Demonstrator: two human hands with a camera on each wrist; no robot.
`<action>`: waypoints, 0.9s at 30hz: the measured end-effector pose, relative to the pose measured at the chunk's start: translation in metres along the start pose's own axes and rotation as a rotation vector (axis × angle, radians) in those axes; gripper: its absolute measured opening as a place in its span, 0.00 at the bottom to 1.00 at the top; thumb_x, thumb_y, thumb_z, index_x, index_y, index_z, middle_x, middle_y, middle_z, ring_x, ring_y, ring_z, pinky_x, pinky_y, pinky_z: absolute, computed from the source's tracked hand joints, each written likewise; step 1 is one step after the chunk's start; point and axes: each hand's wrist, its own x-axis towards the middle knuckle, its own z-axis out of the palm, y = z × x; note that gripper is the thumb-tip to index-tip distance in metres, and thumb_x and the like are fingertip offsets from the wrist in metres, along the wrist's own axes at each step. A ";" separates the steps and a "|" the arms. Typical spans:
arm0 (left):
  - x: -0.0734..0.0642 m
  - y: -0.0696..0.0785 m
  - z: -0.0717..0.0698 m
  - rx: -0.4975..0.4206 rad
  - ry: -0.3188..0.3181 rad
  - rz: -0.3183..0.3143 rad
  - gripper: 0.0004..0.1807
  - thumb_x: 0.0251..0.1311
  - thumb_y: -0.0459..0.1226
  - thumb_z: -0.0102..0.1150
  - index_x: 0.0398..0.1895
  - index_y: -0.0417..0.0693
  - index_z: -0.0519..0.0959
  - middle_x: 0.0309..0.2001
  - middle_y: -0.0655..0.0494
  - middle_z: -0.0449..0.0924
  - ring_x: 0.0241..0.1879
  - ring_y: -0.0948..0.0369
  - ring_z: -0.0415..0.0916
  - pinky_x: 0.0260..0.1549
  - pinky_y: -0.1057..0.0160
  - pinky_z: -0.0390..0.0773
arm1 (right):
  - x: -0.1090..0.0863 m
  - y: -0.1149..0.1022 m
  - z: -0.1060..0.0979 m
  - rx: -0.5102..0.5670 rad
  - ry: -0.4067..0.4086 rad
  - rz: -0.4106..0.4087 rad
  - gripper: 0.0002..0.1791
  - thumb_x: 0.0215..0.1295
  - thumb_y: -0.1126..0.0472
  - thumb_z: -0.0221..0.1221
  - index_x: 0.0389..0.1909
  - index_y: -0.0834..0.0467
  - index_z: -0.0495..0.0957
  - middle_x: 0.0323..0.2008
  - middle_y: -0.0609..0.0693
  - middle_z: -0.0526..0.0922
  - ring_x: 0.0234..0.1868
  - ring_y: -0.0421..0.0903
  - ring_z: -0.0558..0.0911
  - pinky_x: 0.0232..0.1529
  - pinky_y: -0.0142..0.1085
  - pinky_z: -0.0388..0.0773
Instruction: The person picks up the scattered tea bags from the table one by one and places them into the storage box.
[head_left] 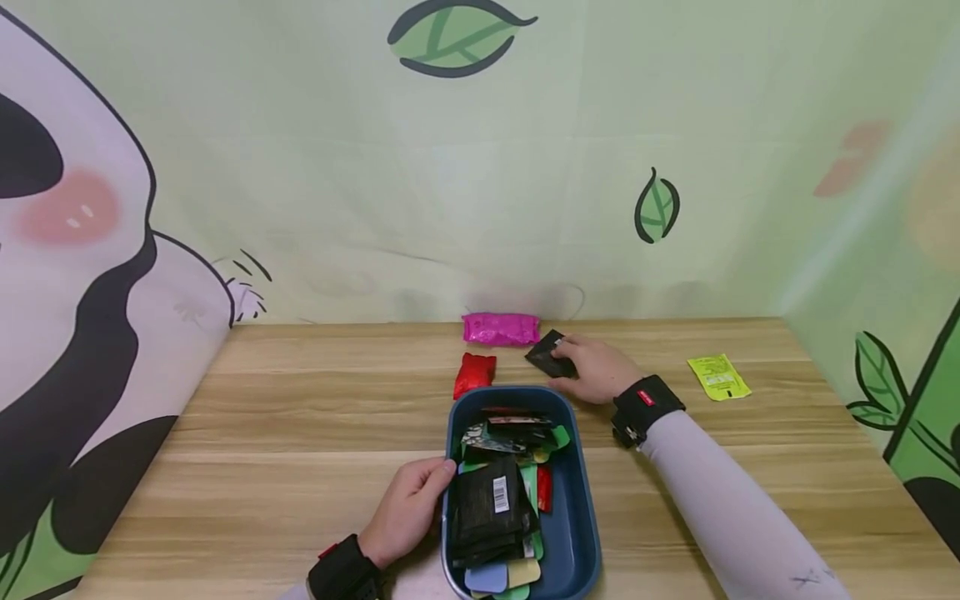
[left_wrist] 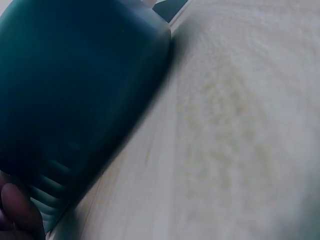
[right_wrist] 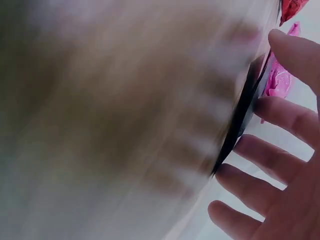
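Note:
A blue plastic box [head_left: 573, 533] stands at the front middle of the table, holding black packets [head_left: 480, 508] and several coloured flat pieces. My left hand [head_left: 405, 508] grips the box's left rim, the thumb at its edge; the left wrist view shows curled fingers [left_wrist: 22, 212] by its ribbed side. Beyond the box's far right corner, my right hand [head_left: 600, 371] touches a flat black packet [head_left: 550, 354] on the table. In the right wrist view its fingers [right_wrist: 287, 120] are spread, several fingertips at the packet's edge and the thumb apart from it.
A shiny magenta packet [head_left: 501, 329] lies near the back wall, left of the black packet. Just behind the box sits a small red packet [head_left: 474, 375]. A yellow sachet [head_left: 719, 377] lies farther right. The printed backdrop [head_left: 480, 208] rises at the table's back edge.

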 end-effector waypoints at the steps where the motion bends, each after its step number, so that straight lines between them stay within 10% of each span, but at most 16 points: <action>1: 0.000 0.000 0.000 0.001 -0.001 -0.001 0.27 0.74 0.54 0.39 0.31 0.43 0.78 0.19 0.54 0.66 0.22 0.55 0.70 0.24 0.62 0.68 | -0.001 0.001 0.000 -0.002 0.013 0.001 0.34 0.59 0.37 0.61 0.59 0.55 0.79 0.60 0.57 0.77 0.56 0.54 0.78 0.57 0.49 0.72; 18: -0.001 0.004 0.001 0.003 0.006 -0.001 0.28 0.74 0.53 0.39 0.30 0.41 0.77 0.19 0.53 0.67 0.21 0.54 0.69 0.22 0.62 0.68 | -0.026 0.001 -0.010 -0.115 0.070 -0.118 0.23 0.53 0.53 0.65 0.49 0.60 0.84 0.42 0.53 0.86 0.38 0.45 0.80 0.42 0.43 0.77; 27: -0.001 0.004 0.002 0.004 0.019 0.003 0.28 0.74 0.53 0.40 0.28 0.41 0.77 0.19 0.53 0.67 0.21 0.55 0.69 0.22 0.62 0.68 | -0.044 -0.008 -0.010 -0.114 0.065 -0.037 0.19 0.54 0.60 0.65 0.48 0.60 0.85 0.42 0.55 0.86 0.41 0.50 0.83 0.45 0.46 0.77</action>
